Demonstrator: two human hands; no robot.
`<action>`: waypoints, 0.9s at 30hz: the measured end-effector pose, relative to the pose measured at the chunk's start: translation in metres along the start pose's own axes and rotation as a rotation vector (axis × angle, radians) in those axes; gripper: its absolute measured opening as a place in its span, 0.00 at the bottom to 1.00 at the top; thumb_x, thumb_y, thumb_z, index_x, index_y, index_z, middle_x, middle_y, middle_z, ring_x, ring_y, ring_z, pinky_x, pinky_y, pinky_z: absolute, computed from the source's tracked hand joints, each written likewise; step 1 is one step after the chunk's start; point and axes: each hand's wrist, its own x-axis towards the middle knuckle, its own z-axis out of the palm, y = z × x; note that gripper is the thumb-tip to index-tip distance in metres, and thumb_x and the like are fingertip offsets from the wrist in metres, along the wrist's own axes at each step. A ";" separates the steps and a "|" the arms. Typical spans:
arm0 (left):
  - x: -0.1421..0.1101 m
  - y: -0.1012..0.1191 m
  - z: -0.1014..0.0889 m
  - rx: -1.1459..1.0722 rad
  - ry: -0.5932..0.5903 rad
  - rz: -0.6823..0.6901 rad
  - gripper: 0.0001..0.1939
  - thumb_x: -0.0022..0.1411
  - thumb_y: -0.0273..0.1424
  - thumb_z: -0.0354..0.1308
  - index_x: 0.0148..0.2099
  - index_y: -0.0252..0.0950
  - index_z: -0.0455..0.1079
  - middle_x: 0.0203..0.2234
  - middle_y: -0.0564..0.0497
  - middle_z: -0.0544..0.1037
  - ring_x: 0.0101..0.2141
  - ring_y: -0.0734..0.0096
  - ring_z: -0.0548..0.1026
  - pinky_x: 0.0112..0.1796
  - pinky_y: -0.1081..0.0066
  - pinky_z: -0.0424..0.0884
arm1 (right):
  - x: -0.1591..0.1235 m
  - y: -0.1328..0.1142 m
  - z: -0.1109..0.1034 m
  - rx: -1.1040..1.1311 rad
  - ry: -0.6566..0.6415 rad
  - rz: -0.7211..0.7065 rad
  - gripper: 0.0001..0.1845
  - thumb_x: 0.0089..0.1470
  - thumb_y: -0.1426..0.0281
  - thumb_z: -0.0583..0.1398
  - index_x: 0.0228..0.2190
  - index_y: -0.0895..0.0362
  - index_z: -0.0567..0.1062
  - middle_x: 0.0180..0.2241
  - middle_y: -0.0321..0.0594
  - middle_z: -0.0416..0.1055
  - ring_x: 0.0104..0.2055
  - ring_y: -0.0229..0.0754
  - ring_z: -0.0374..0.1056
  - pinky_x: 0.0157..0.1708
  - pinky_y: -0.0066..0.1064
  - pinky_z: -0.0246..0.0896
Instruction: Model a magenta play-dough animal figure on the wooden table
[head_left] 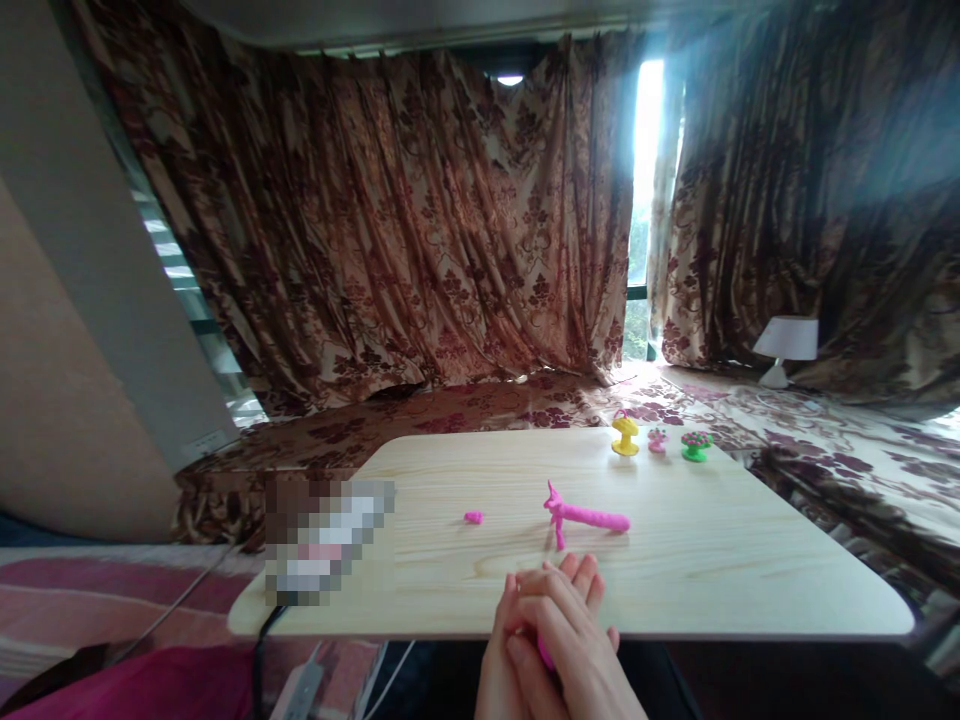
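My right hand (574, 640) lies over my left hand (499, 645) near the front edge of the table. Pressed between the two palms is a lump of pink modelling clay (546, 653); only a bit of it shows, so its shape is hidden. Just beyond my fingertips rests a pink clay figure (592, 518), a long rod with thin branching pieces at its left end. A small pink clay piece (473, 517) lies to the left of that figure.
Along the table's (420, 580) far right edge stand a yellow clay mushroom shape (625, 437), a small pink one (657, 441) and a green one with a dotted top (697, 446). A blurred-out item (330, 545) with a black cable lies at the left. A white lamp (787, 340) stands behind.
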 end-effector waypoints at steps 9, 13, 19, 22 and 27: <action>-0.012 0.017 0.023 0.076 0.094 0.148 0.35 0.60 0.54 0.36 0.57 0.36 0.63 0.61 0.47 0.57 0.63 0.62 0.39 0.59 0.57 0.44 | -0.013 -0.011 0.014 -0.120 -0.189 -0.182 0.24 0.60 0.69 0.48 0.58 0.50 0.59 0.55 0.37 0.64 0.59 0.43 0.56 0.55 0.37 0.57; -0.005 0.008 0.025 0.121 0.263 0.215 0.29 0.62 0.50 0.37 0.55 0.42 0.66 0.59 0.51 0.61 0.63 0.62 0.41 0.57 0.54 0.49 | 0.009 -0.017 0.009 -0.153 -0.228 -0.124 0.26 0.58 0.64 0.51 0.57 0.54 0.60 0.58 0.40 0.59 0.62 0.47 0.50 0.56 0.43 0.54; -0.020 0.033 0.037 0.095 0.249 0.260 0.29 0.62 0.47 0.39 0.59 0.40 0.61 0.58 0.48 0.64 0.62 0.65 0.49 0.59 0.60 0.48 | 0.004 -0.009 0.013 -0.216 -0.200 -0.307 0.25 0.59 0.65 0.52 0.54 0.65 0.63 0.58 0.47 0.58 0.62 0.49 0.48 0.59 0.45 0.47; -0.015 0.029 0.038 0.086 0.263 0.244 0.33 0.61 0.49 0.36 0.62 0.37 0.54 0.60 0.48 0.60 0.63 0.64 0.45 0.59 0.56 0.45 | -0.005 -0.032 0.041 -0.239 -0.027 -0.318 0.19 0.59 0.73 0.53 0.52 0.53 0.67 0.52 0.34 0.68 0.61 0.40 0.51 0.59 0.38 0.50; -0.008 0.014 0.028 0.116 0.358 0.264 0.28 0.60 0.50 0.37 0.62 0.56 0.50 0.60 0.63 0.59 0.63 0.66 0.40 0.59 0.51 0.44 | 0.007 -0.044 0.045 -0.237 -0.053 -0.047 0.23 0.56 0.70 0.56 0.54 0.46 0.66 0.54 0.36 0.66 0.63 0.52 0.45 0.58 0.54 0.47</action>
